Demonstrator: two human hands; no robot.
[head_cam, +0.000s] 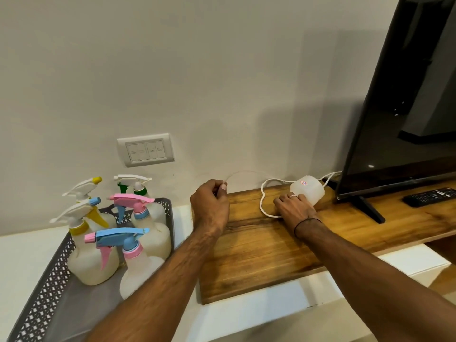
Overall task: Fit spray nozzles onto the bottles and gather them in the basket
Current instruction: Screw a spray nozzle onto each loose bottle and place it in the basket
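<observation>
A grey perforated basket (42, 290) stands at the left and holds several pale spray bottles (92, 264) fitted with yellow, green, pink and blue nozzles. One more pale bottle (309, 190) lies on its side on the wooden shelf (259, 257), near the wall, with no nozzle on it. My right hand (294, 207) rests against this bottle with its fingers on its side. My left hand (211, 206) hovers over the shelf's left end, its fingers pinched on a thin clear tube (243, 172) that arcs to the right. Whatever else is inside that fist is hidden.
A black TV (407, 99) on a stand fills the right side, with a remote (430, 196) in front of it. A white cord (262, 201) loops on the shelf by the bottle. A wall socket plate (145, 150) sits above the basket. A white counter (246, 314) lies below the shelf.
</observation>
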